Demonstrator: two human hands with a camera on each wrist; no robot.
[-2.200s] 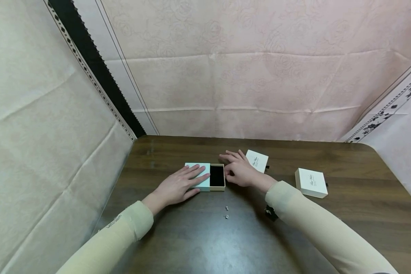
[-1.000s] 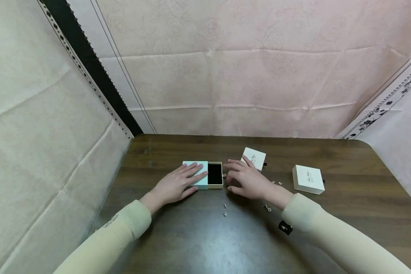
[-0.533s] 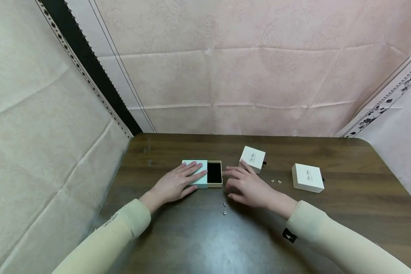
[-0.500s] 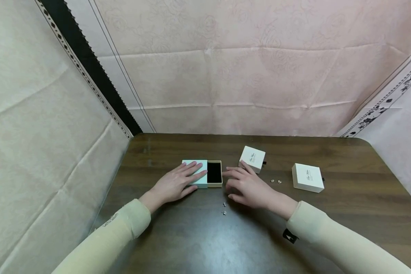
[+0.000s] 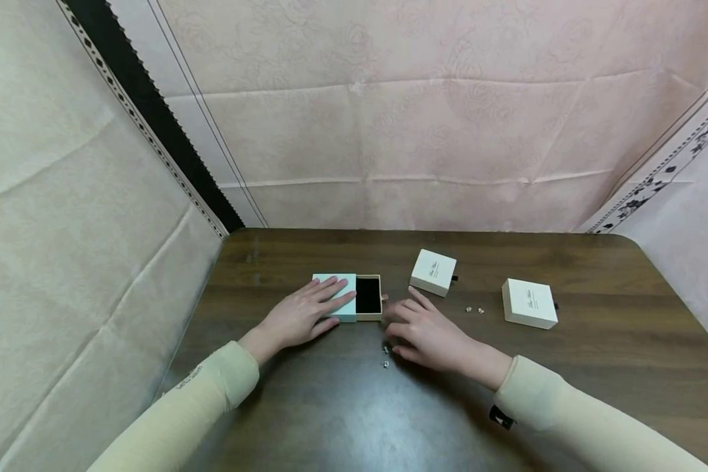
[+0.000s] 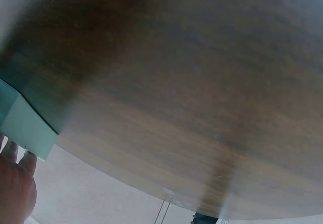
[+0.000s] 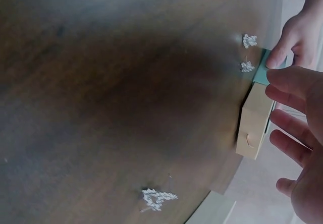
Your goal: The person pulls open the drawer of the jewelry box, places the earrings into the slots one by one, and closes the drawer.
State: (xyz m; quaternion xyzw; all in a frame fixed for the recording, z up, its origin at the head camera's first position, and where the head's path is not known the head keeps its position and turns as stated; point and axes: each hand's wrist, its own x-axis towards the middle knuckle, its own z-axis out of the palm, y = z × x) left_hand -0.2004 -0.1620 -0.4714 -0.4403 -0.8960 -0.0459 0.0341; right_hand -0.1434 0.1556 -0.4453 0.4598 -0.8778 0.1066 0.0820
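Note:
In the head view my left hand [image 5: 297,318] lies with fingers spread on a light-blue box sleeve [image 5: 349,312], and its thumb rests along the front edge. Out of the sleeve's right end sticks a cream drawer [image 5: 381,282] with a black lining [image 5: 368,297]. My right hand [image 5: 427,335] hovers just right of the drawer, fingers loosely bent and apart, holding nothing. By its thumb and fingertips lie two small silver stud earrings, one nearer [image 5: 386,364] and one farther [image 5: 385,350]. The right wrist view shows them sparkling, with thin pins [image 7: 247,66].
Behind my right hand stands a white lettered box [image 5: 433,272] with a dark tab. Another white box [image 5: 530,303] sits farther right. Between them lie two more small earrings [image 5: 480,311]. Patterned cloth [image 5: 419,144] hangs behind the brown table [image 5: 307,406].
My right hand has drawn back from the drawer's end toward the near earrings. The nearer white box and the right-hand earrings have come into full sight. The left hand keeps its place.

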